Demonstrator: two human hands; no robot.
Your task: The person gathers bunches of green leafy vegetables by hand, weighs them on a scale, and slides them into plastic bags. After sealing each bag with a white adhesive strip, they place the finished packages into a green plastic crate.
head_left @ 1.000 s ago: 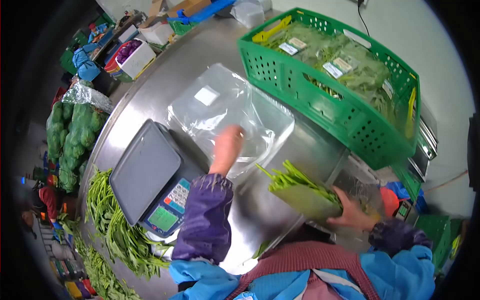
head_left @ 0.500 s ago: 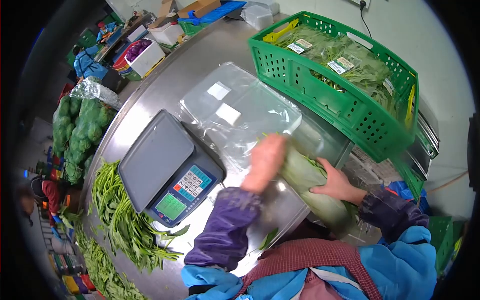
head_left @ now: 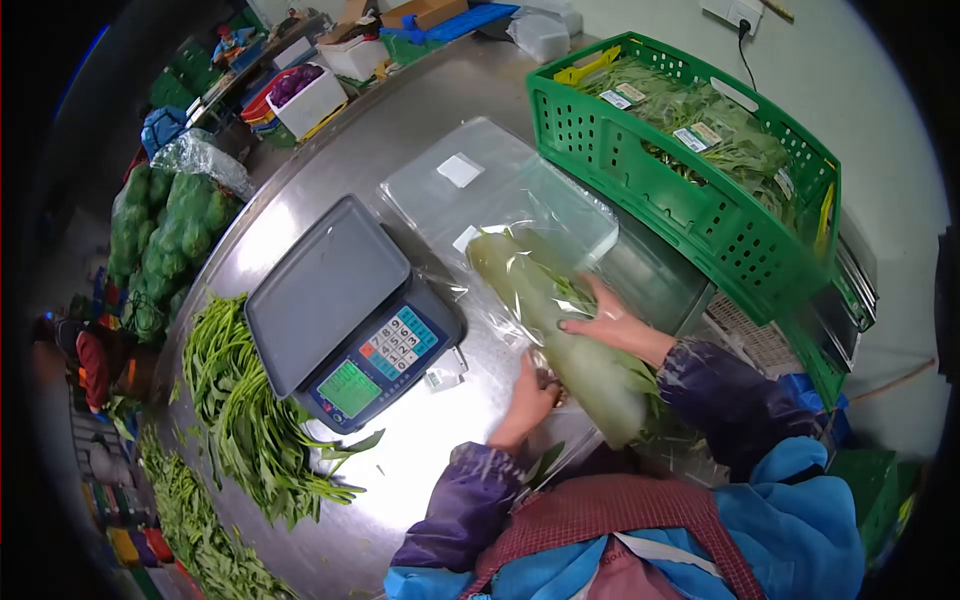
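A long bundle of green vegetables (head_left: 560,325) lies on the steel table (head_left: 330,170), wrapped in a clear plastic bag (head_left: 500,255). My right hand (head_left: 612,322) presses flat on the bundle's upper side. My left hand (head_left: 530,392) grips the bag's edge at the near end of the bundle. Under the bundle's far end lies a stack of clear plastic bags (head_left: 470,180) with white labels.
A digital scale (head_left: 345,305) stands left of the bundle. A green crate (head_left: 690,215) with bagged greens sits at the right. Loose green vegetables (head_left: 240,420) are heaped along the table's left edge. Bagged greens and boxes stand beyond the table at far left.
The bundle has gone into the clear bag and lies lower on the table. My left hand has dropped from the bundle's far end to its near end. My right hand stayed on top.
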